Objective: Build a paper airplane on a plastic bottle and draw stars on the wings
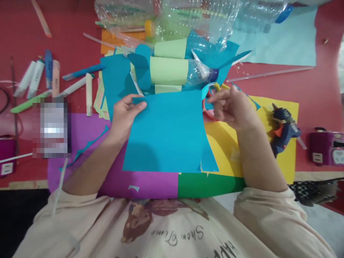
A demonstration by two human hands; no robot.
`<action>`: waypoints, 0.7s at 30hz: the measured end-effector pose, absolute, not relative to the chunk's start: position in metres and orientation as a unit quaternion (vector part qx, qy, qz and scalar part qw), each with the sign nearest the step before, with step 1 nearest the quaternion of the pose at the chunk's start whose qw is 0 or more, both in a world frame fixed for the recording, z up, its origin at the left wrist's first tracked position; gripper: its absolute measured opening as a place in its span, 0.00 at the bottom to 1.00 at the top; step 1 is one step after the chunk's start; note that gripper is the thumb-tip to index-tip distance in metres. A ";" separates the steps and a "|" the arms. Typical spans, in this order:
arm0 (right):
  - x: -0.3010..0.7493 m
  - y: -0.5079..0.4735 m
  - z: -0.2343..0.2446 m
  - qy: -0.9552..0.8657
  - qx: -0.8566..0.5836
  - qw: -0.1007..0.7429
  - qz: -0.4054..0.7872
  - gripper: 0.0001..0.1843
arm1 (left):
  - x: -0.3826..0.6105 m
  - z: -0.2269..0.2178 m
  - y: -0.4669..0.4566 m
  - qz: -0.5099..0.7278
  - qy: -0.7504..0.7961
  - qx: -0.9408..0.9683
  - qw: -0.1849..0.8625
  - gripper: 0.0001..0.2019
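My left hand (124,114) pinches the upper left corner of a blue paper sheet (169,132) that lies over purple (88,132), green (209,184) and yellow (271,143) sheets. My right hand (231,107) is closed at the sheet's upper right corner, its fingers through the red and yellow handles of scissors (212,107); the blades are hidden. Just beyond the sheet lies a clear plastic bottle (182,70) wrapped in light green paper with blue paper shapes around it.
A blue and orange glue gun (283,129) lies on the yellow sheet at the right. Markers and sticks (40,77) lie at the left beside a blurred phone (52,129). Crumpled clear bottles (188,18) sit at the back. Purple boxes (326,148) stand at both sides.
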State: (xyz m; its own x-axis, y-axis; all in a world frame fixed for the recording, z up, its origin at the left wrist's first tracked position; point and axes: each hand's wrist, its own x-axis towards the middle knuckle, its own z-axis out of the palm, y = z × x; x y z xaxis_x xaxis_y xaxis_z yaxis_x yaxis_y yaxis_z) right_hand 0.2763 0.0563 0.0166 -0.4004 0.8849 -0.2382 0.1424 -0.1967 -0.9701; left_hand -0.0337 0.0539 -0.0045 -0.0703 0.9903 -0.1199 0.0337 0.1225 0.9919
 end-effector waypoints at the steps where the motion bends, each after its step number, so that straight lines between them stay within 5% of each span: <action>1: 0.265 0.057 0.015 -0.543 -0.496 0.355 0.577 0.29 | -0.031 -0.004 0.050 0.463 0.554 0.484 0.494 0.11; 4: 0.240 0.054 0.014 -0.600 -0.544 0.387 0.441 0.30 | -0.022 -0.004 0.039 0.421 0.545 0.553 0.469 0.07; 9: 0.231 0.040 0.018 -0.700 -0.555 0.276 0.355 0.32 | -0.016 -0.003 0.029 0.394 0.514 0.620 0.443 0.05; 14: 0.228 0.037 0.019 -0.685 -0.519 0.259 0.441 0.35 | -0.015 -0.002 0.023 0.359 0.477 0.693 0.404 0.06; 21: 0.228 0.044 0.019 -0.649 -0.445 0.162 0.596 0.22 | -0.018 -0.003 0.020 0.380 0.385 0.751 0.379 0.09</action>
